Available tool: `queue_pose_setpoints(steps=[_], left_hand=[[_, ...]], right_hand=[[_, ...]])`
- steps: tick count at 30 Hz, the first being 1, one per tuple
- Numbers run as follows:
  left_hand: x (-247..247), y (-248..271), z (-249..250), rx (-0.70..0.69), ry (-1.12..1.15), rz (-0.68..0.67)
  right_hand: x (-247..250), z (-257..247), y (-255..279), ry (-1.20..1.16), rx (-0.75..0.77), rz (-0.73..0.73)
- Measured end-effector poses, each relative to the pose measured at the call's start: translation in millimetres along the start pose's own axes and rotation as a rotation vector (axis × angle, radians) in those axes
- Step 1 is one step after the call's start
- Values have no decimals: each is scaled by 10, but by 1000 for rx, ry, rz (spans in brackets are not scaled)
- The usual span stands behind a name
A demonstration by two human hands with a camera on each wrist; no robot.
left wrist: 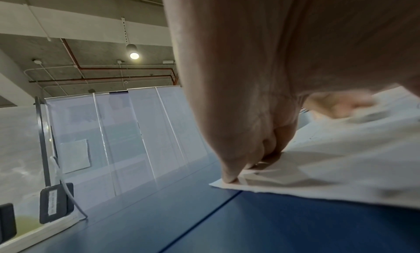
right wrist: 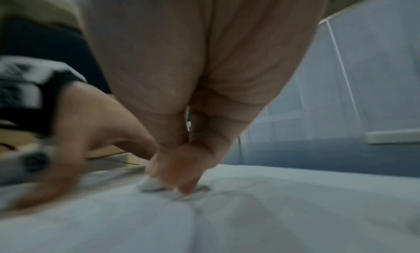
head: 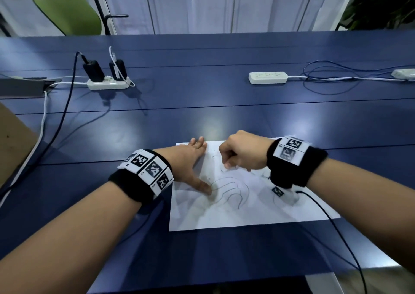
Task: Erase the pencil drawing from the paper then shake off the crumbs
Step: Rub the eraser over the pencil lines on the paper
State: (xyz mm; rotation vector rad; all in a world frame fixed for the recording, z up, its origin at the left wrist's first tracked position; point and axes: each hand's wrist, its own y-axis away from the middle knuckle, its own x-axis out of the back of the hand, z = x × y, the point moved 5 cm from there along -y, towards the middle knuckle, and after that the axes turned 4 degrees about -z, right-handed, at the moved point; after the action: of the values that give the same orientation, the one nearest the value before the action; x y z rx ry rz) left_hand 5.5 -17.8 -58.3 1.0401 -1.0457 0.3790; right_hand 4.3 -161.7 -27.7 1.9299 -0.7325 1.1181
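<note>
A white sheet of paper (head: 258, 212) lies on the blue table (head: 202, 118), with curved pencil lines (head: 233, 189) drawn near its middle. My left hand (head: 190, 165) lies flat on the sheet's left edge, fingers straight, thumb spread toward the drawing; its fingertips (left wrist: 229, 177) press the far left corner. My right hand (head: 238, 152) is curled above the drawing and pinches a small white eraser (right wrist: 151, 185) against the paper (right wrist: 272, 212). In the head view the fingers hide the eraser. The right wrist view is blurred.
Two white power strips sit further back, one (head: 107, 83) at the left with black adapters plugged in, one (head: 268, 78) at the right with trailing cables. A black cable (head: 332, 224) runs from my right wrist over the paper's right corner. A green chair (head: 67, 10) stands behind the table.
</note>
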Motion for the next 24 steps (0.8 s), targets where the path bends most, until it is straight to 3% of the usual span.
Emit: queue_pose_setpoints(steps=[4,11,18,24], left_hand=[[12,8,2,-2,2,0],[0,-16,-14,-1,1,-9],[7,7,0,3,3,4],[7,1,-1,-3,8,14]], right_hand=[[198,123,-210,52,-81,150],[-77,-35,22,24,8,13],[167,76,-271,46,-90,165],[-38,-111,-118,45,5,4]])
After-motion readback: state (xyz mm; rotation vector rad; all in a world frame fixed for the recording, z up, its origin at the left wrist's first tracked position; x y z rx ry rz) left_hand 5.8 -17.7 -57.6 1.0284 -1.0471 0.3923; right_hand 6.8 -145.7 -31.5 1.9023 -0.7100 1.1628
